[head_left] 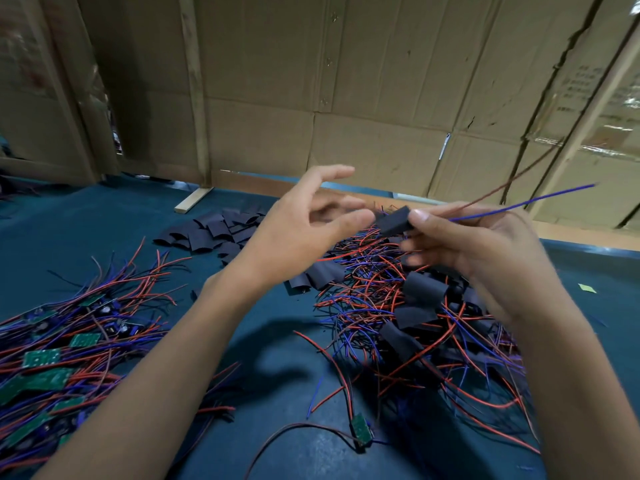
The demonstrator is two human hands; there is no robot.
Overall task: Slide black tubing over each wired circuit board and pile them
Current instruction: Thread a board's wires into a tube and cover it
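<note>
My right hand (474, 247) pinches a piece of black tubing (393, 221) held above the table, with a blue wire (519, 204) and a brown wire running out of it up to the right. My left hand (304, 230) hovers just left of the tubing with its fingers spread and relaxed, holding nothing. Below the hands lies a tangled pile of sleeved boards (422, 306) with red and blue wires. A heap of bare green circuit boards (52, 358) with wires lies at the left. Loose black tubing pieces (211, 233) lie behind the left hand.
A single green board (362, 429) with dark wires lies alone near the front middle of the blue table (104, 230). A cardboard wall (346, 98) closes off the back. A small wooden block (192, 199) lies by the wall. A green scrap (587, 288) lies at the right.
</note>
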